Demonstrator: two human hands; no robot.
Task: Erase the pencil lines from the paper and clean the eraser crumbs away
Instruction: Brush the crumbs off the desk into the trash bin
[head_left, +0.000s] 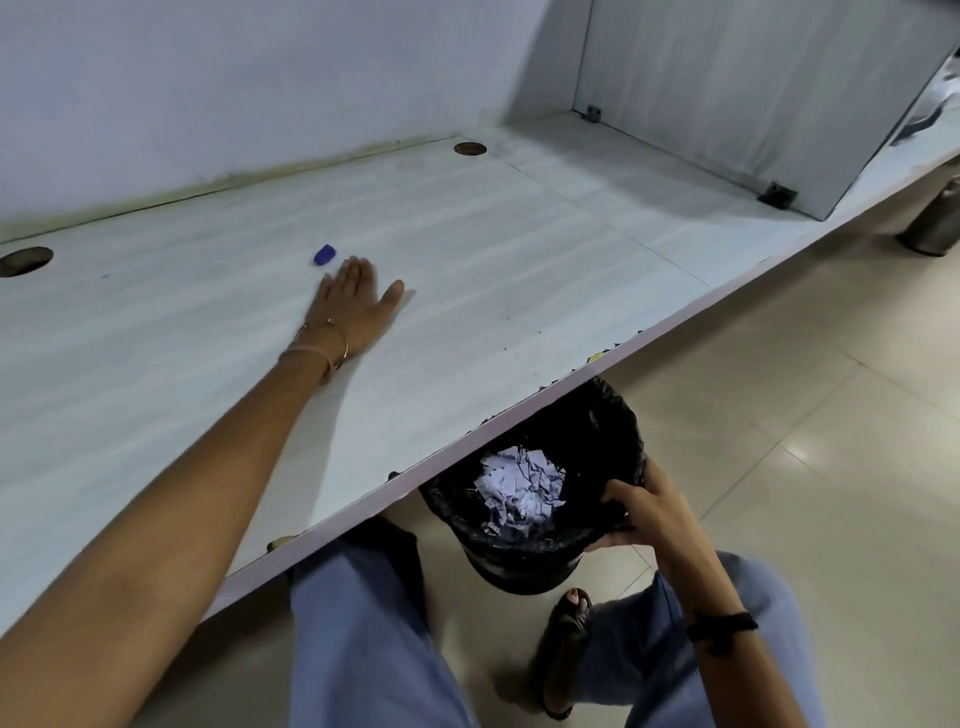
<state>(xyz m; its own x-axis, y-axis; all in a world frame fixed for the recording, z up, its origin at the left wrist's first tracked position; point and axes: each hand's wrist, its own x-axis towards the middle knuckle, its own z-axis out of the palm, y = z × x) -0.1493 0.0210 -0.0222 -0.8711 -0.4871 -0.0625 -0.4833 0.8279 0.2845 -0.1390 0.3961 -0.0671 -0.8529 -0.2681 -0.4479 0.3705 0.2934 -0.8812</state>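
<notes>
small blue eraser (325, 254) lies on desk (519, 249).

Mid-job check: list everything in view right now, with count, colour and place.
eraser: one, blue, on the desk close to the left fingertips
crumbs: a few dark specks, on the desk right of the left grip
desk: one, pale white
cable holes: two, brown, along the desk's back edge
partition: one, pale grey, far right on the desk
bin: one, black liner, below the desk's front edge
paper scraps: a pile, white, inside the bin
left grip: bare hand, flat on the desk
right grip: bare hand, holds the bin's rim
</notes>
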